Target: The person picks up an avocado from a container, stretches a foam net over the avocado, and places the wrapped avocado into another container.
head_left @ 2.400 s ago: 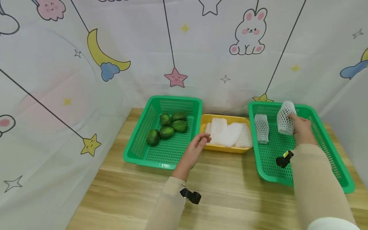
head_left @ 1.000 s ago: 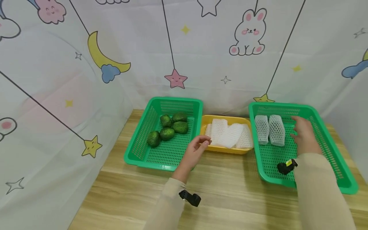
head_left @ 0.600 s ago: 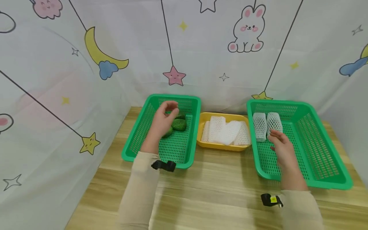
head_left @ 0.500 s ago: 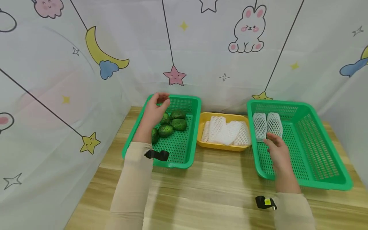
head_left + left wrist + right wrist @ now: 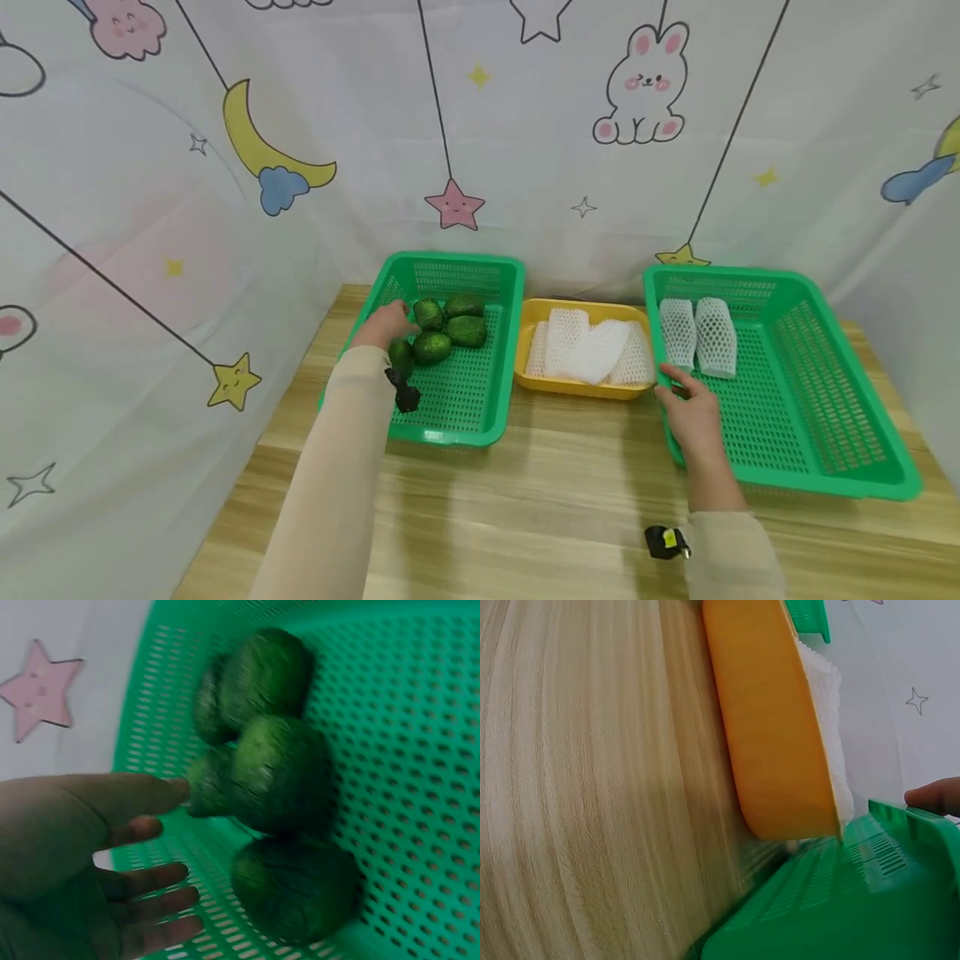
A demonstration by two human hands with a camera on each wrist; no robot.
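In the head view, five avocados (image 5: 432, 348) are clustered in the left green basket (image 5: 465, 404), with the left hand (image 5: 382, 325) held loosely beside them, nothing gripped; white mesh sleeves (image 5: 600, 354) are piled in the yellow tray (image 5: 585, 387) between baskets, two mesh-wrapped pieces (image 5: 716, 337) are laid side by side in the right green basket (image 5: 780, 417), and the right hand (image 5: 693, 417) is positioned at that basket's left rim, relaxed, nothing held. In the left wrist view, the fingers are seen unclenched, thumb tip right by an avocado, contact can't be told. In the right wrist view, only one finger is shown, at the basket rim.
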